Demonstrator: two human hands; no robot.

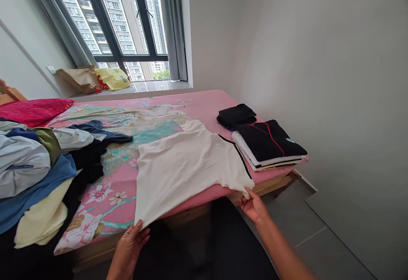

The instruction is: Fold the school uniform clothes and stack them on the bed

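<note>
A white T-shirt [181,161] with a black stripe along its right side lies spread on the bed's near edge. My left hand [132,239] pinches its near left corner between thumb and fingers. At the sleeve's near edge, my right hand [253,205] grips the fabric. Between the two hands the near side of the shirt runs in a fairly straight line, partly over the edge of the bed. Light wrinkles cross its middle.
To the left lies a heap of loose clothes [25,161]. Folded clothes [270,140] are stacked at the right bed corner, beside a black folded garment [236,115]. A floral sheet [117,203] covers the bed. Bags [113,78] sit on the windowsill.
</note>
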